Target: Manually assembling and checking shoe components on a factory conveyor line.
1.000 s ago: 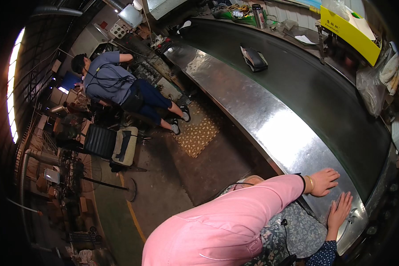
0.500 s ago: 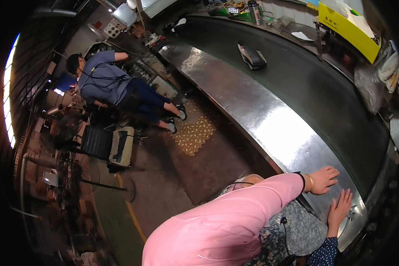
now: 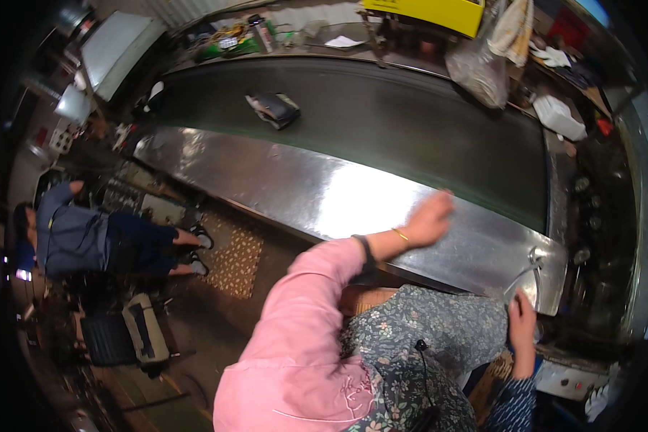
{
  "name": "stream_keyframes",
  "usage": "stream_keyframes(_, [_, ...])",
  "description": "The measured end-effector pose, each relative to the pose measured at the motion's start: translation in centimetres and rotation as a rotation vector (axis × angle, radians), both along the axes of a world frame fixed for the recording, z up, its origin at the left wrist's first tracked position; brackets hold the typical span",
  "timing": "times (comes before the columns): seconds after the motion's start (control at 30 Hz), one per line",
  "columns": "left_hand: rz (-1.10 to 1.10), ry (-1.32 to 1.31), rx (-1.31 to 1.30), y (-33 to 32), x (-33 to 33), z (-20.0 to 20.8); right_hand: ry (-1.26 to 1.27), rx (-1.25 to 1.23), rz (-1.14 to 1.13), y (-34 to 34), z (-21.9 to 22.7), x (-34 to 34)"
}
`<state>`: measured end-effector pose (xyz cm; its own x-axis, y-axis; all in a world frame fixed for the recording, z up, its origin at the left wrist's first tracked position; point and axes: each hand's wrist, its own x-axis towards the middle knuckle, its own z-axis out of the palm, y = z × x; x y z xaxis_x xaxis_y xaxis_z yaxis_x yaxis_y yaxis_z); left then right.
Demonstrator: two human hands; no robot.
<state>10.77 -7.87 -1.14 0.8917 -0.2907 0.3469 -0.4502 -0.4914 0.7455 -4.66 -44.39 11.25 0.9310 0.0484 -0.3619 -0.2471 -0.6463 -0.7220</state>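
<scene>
The oblong black-and-beige piece point(image 3: 273, 109) lies far left, nearer our left hand point(image 3: 430, 219) than right hand point(image 3: 523, 317); we can't tell either's grip.

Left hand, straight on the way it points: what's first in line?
Left hand: probably the dark belt beside the metal strip; its height is unclear with the blur.

- You're in a workshop, seemingly industrial.
- Before you runs a long metal tabletop point(image 3: 288, 183) beside a wide dark surface point(image 3: 403, 126).
- Off to your left, a co-worker point(image 3: 75, 234) stands by machinery point(image 3: 121, 198).
- At lower right, you have a control panel point(image 3: 565, 382).
</scene>
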Motion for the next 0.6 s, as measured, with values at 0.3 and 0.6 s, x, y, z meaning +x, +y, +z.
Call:
stream_keyframes(0.3, [1.356,0.075,0.113,35.1,11.7,1.6,-0.699,-0.561,-0.256,8.3,-5.7,-8.7])
stream_keyframes(0.6, [1.033,0.529,-0.426,43.5,14.6,0.0,-0.612,-0.584,-0.24,9.8,-4.4,-7.6])
